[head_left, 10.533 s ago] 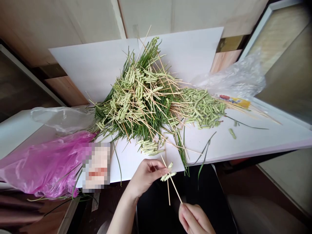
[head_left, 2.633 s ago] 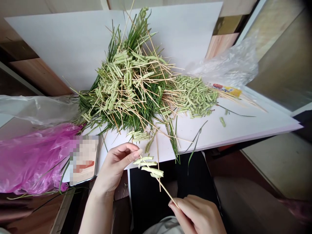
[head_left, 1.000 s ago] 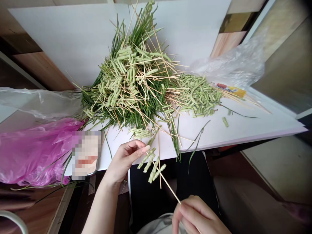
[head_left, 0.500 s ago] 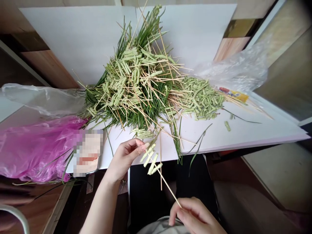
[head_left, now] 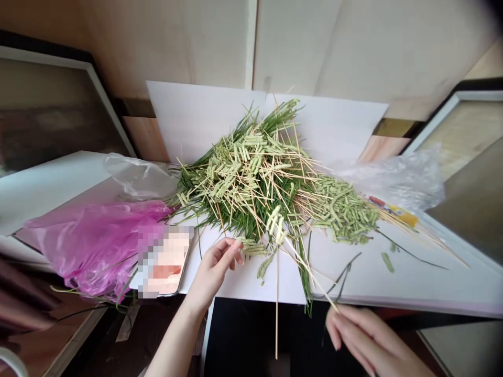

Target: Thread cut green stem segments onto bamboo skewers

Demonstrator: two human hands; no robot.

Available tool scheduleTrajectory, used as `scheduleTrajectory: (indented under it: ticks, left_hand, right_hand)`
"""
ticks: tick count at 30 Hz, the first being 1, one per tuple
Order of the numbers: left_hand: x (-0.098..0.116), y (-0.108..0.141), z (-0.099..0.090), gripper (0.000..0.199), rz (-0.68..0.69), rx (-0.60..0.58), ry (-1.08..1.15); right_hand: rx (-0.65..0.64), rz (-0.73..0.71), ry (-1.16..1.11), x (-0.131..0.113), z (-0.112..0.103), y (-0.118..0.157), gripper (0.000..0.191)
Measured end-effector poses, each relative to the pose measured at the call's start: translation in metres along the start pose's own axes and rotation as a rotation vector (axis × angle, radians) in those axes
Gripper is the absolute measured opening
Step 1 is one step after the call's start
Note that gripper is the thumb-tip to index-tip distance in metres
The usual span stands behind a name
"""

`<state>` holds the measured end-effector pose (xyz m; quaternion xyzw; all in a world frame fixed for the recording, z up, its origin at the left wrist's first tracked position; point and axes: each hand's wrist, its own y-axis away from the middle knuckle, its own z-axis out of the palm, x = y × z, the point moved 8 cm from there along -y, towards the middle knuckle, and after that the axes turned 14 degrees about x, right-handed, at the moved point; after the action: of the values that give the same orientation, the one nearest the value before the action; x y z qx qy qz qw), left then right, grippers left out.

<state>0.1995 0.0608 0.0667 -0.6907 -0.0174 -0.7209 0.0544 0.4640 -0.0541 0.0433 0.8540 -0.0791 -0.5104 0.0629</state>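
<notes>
My right hand (head_left: pixel 373 335) pinches the lower end of a thin wooden skewer (head_left: pixel 314 272), which slants up and left over the table. Pale green cut bean pieces (head_left: pixel 276 224) are threaded across its far end. My left hand (head_left: pixel 216 269) is apart from that skewer, loosely curled with nothing visible in it. Its fingertips are beside a row of bean pieces (head_left: pixel 255 247) at the table's front. Behind both hands rises a heap of loaded skewers (head_left: pixel 239 167) lying on long green chives (head_left: pixel 249 217). Another bare skewer (head_left: pixel 276 314) sticks out past the front edge.
Loose bean pieces (head_left: pixel 346 209) are piled right of the heap. Bare skewers with a printed wrapper (head_left: pixel 403 215) lie farther right, near a clear plastic bag (head_left: pixel 416 178). On the left are a pink plastic bag (head_left: pixel 98 235), another clear bag (head_left: pixel 141 175) and a phone (head_left: pixel 167 264).
My right hand has carried the loaded skewer up and right, over the heap's front. My left hand has let go of its tip. The view has tilted up and shows more wall.
</notes>
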Motion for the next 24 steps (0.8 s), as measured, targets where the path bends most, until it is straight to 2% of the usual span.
scheduleTrajectory:
  ticks: [2, 3, 5, 7, 10, 12, 13, 16, 18, 21, 24]
  left_hand:
    - [0.001, 0.0, -0.002, 0.034, 0.001, 0.009, 0.015]
    - [0.002, 0.0, -0.003, 0.035, 0.003, 0.013, 0.018]
    - [0.005, 0.001, -0.004, 0.035, 0.006, 0.022, 0.012]
    - [0.007, 0.001, -0.005, 0.035, 0.014, 0.028, 0.003]
    - [0.009, 0.002, -0.004, 0.036, 0.024, 0.014, -0.016]
    - [0.008, 0.002, -0.003, 0.036, 0.023, -0.006, -0.038]
    - [0.007, 0.001, -0.003, 0.036, 0.023, -0.015, -0.05]
    - [0.005, -0.001, -0.007, 0.036, 0.033, -0.02, -0.08]
    - [0.004, -0.003, -0.012, 0.036, 0.046, -0.002, -0.102]
    - [0.003, -0.007, -0.02, 0.036, 0.064, 0.03, -0.139]
    - [0.002, -0.011, -0.027, 0.038, 0.093, 0.05, -0.17]
  right_hand:
    - [-0.011, -0.135, 0.013, -0.043, -0.008, -0.03, 0.052]
    - [0.035, -0.217, 0.039, -0.069, -0.013, -0.047, 0.049]
    - [0.161, -0.408, 0.157, -0.127, -0.019, -0.084, 0.039]
    - [0.343, -0.635, 0.341, -0.188, -0.022, -0.119, 0.032]
    - [0.496, -0.688, 0.429, -0.254, -0.021, -0.177, 0.03]
    - [0.561, -0.691, 0.496, -0.283, -0.02, -0.206, 0.028]
    - [0.578, -0.696, 0.53, -0.293, -0.019, -0.216, 0.034]
    - [0.612, -0.737, 0.633, -0.302, -0.013, -0.221, 0.045]
    - [0.626, -0.779, 0.694, -0.289, -0.008, -0.209, 0.042]
    - [0.627, -0.815, 0.778, -0.241, -0.012, -0.185, 0.037]
    - [0.64, -0.752, 0.885, -0.17, -0.042, -0.171, 0.039]
